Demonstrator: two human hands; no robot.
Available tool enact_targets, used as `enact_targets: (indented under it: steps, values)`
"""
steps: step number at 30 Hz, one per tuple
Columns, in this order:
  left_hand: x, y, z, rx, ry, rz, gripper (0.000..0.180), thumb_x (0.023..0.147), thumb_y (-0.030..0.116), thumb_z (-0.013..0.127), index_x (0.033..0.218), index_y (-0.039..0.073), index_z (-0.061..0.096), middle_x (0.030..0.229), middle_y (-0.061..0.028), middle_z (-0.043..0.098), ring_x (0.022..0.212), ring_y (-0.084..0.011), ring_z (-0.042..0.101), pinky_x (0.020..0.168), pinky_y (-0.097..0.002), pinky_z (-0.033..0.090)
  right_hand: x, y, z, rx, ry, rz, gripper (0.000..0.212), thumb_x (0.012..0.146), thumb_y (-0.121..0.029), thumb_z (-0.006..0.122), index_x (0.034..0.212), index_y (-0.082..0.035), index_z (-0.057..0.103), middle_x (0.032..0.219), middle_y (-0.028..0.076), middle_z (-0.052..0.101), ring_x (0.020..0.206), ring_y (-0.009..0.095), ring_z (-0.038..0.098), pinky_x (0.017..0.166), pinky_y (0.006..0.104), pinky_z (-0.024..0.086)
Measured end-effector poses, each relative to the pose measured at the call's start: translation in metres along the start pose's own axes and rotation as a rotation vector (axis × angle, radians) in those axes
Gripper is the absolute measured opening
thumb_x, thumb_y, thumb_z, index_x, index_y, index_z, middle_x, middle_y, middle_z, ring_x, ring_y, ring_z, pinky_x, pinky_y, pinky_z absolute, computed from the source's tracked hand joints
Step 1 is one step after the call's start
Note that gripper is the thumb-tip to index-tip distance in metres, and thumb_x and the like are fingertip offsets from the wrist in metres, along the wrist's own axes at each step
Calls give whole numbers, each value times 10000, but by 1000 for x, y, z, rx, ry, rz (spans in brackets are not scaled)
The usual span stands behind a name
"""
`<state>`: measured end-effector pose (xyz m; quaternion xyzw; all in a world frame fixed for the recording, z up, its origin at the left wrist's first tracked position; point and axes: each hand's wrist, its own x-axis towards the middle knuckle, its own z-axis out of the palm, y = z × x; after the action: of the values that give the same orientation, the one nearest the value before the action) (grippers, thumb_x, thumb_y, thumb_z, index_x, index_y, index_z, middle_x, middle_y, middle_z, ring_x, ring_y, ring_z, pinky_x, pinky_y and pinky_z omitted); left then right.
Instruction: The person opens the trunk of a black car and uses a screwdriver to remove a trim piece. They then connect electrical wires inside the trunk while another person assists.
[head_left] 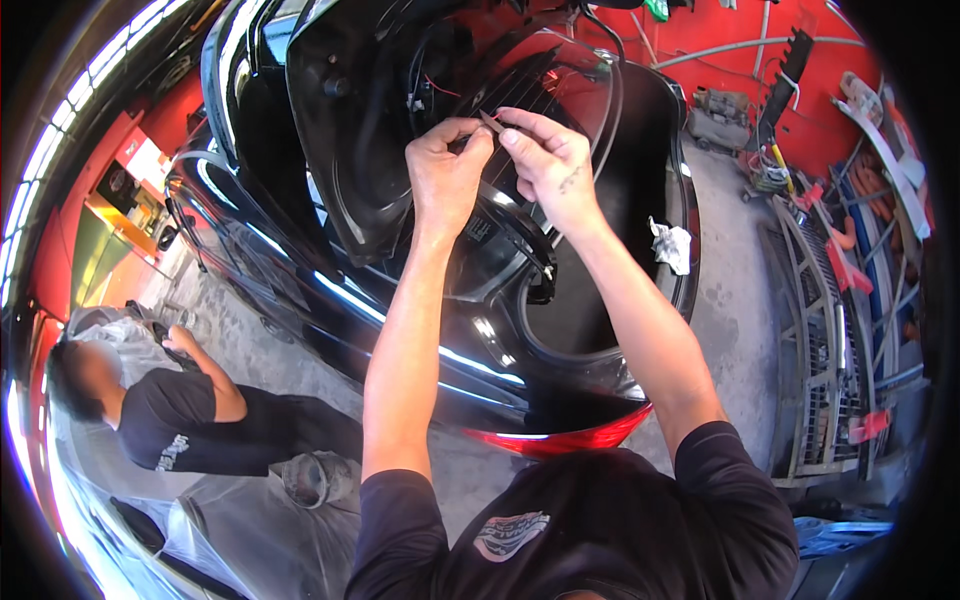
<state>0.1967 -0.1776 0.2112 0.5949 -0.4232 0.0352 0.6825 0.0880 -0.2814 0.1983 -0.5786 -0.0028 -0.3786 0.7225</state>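
Pinching a thin dark piece (489, 121) between thumb and forefinger of the right hand (553, 168), with its other fingers bent inward. Holding the left hand (447, 172) just beside the piece, curled with thumb against forefinger; cannot tell whether gripping it too. Working above the open rear of a black car (285, 295), near a thin red wire (440, 88). Showing a red tail light (565, 435) nearer the body and a crumpled white sheet (671, 246) at right. Seeing farther out, grey grilles (815, 350) rightward and a dark-clothed person (190, 415) leftward, near a bucket (308, 480).
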Motion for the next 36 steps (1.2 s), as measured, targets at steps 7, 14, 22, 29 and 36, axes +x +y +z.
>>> enact_targets:
  steps: [7,14,22,29,36]
  values:
    - [3,13,-1,-50,-66,-7,209,944,123,730,1030,-66,753,865,-57,740,813,-78,631,747,-252,508,3,-4,-14,55,-156,17,418,1014,-164,667,1384,20,602,795,-58,524,577,7,394,475,200,341]
    - [3,12,-1,-57,-69,-19,201,938,93,723,1049,-72,750,885,-51,739,814,-76,631,751,-253,509,1,-3,-16,12,-180,5,458,1019,-192,674,1408,31,582,827,-51,532,580,17,399,478,200,365]
    - [2,14,4,-46,-16,-31,181,897,62,740,1025,-65,755,866,-39,737,788,-64,625,725,-245,502,-4,-5,-12,-119,-126,-34,469,1014,-210,683,1404,33,588,776,-50,541,558,12,410,467,208,343]
    - [2,5,6,-61,7,-11,171,881,54,739,1008,-59,756,848,-30,730,774,-61,621,716,-243,498,-8,-5,-8,-186,-63,-57,410,1002,-195,679,1352,14,638,848,-2,678,639,45,539,565,241,438]
    - [2,-4,9,-68,35,48,138,874,28,724,977,-57,757,832,-16,721,762,-54,615,708,-238,496,-6,6,0,-322,22,-207,395,1017,-211,679,1347,0,633,737,-55,557,547,2,437,459,207,335]
